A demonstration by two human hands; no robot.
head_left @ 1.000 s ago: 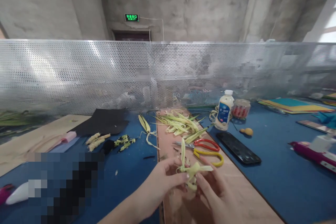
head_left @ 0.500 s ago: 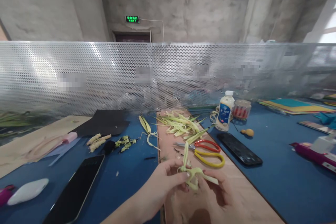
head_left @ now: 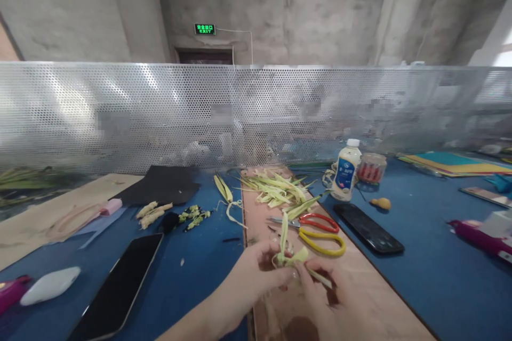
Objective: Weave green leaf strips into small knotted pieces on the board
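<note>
1. While both hands meet over the board [head_left: 372, 287] near the bench's [head_left: 432, 277] front edge, the left hand [head_left: 258, 272] pinches a knot [head_left: 290, 258] of pale leaf strips between thumb and fingers.
2. The right hand [head_left: 336, 298] pinches a loose end [head_left: 320, 276] that runs from the knot toward the right.
3. Judging by the grips, a fold or tuck of the weave is in hand. Another fold would call for a firm left pinch while the right steers the end.
4. Scissors [head_left: 320, 232] lie just beyond the hands, and a pile [head_left: 276, 186] of cut strips lies toward the back edge.
5. The right palm is cut off at the lower frame edge. How the strips cross inside the knot is too blurred to tell.
</note>
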